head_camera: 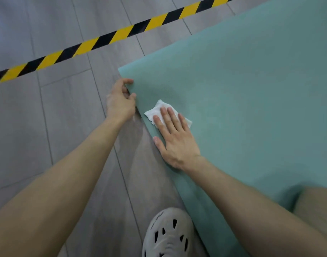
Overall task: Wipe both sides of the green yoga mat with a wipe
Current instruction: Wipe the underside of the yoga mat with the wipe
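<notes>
Wiping the mat [251,89] near its corner, with the wipe [155,111] pressed flat under the right hand [175,140].
The mat lies spread on the floor [47,127], one corner pointing toward the tape [107,37], its long edge running down past a shoe [168,234]. The right hand is flat, fingers straight and close together, pushing the white wipe down just inside that edge. The left hand [120,102] curls over the edge just below the corner, pinching it between thumb and fingers. The mat looks light, thin and floppy, probably grippy rather than slick, so it should fold and drag rather than lift as one sheet. That pinched edge seems the best hold for steadying it and for turning it over.
</notes>
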### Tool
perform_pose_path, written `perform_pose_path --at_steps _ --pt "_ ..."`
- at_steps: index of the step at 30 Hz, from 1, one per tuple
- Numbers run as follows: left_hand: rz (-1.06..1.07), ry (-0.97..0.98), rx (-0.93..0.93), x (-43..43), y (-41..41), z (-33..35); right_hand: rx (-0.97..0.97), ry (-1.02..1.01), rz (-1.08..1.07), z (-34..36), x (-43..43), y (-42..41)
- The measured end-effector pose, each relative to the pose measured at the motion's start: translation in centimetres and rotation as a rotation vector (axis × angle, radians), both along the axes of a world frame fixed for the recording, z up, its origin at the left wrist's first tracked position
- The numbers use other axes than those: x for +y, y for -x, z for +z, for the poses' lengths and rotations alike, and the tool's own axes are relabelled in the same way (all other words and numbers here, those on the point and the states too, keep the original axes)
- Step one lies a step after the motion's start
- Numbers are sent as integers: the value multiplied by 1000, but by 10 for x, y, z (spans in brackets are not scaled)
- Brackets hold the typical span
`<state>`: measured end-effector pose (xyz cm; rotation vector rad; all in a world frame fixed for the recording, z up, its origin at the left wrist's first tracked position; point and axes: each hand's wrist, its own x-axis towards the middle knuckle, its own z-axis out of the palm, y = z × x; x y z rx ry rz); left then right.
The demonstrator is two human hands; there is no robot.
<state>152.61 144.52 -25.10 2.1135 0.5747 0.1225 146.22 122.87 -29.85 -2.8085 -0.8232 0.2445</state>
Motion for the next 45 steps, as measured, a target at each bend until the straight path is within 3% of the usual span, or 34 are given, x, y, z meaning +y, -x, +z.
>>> perform_pose_path --at_steps 6,13,21,29,37,41,45 --pt "6 60 36 16 -2 11 49 7 136 17 -65 73" --pt "-79 182 156 25 -4 17 36 -7 76 9 62 -79" --pt "72 190 88 22 -26 18 -5 -34 182 16 -45 58" --pt "-66 291 178 40 -30 13 -36 -18 54 5 94 -79" --pt "-103 367 202 47 -33 6 4 -3 127 11 -26 33" --pt "-133 443 205 48 -28 3 -44 -26 98 3 22 -26" --pt "-202 253 244 47 -34 9 -9 -3 7 2 81 -100"
